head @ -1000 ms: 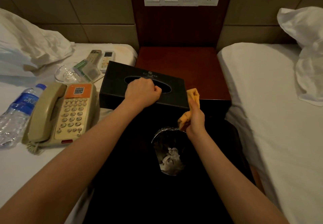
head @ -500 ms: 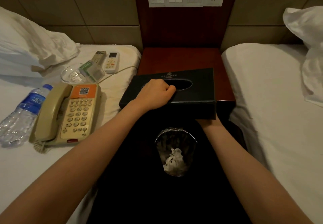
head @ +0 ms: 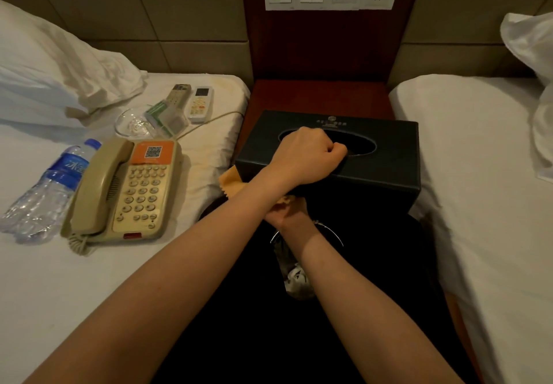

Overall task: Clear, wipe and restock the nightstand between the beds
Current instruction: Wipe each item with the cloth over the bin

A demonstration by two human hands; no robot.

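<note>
Left hand [head: 308, 156] fingers hooked through slot, clamped on box [head: 389, 156]; box long axis left-right at nightstand [head: 317, 96] front. Right hand [head: 284, 214] grips cloth [head: 232, 184] under box's near-left corner, fingers mostly hidden.

1. Bench [head: 317, 96], dark red wood, between the beds: I see a black tissue box [head: 386, 150] over its front edge, with an orange cloth [head: 232, 184] showing beneath the box.
2. Left bed [head: 59, 294]: I read a beige telephone [head: 128, 186], a water bottle [head: 51, 186] on its side, a glass dish [head: 133, 123], a clear packet [head: 166, 117], a grey remote [head: 179, 96], a white remote [head: 202, 103] and a rumpled pillow [head: 59, 69].
3. Right bed [head: 478, 174]: one white pillow [head: 532, 84] at its head end.
</note>
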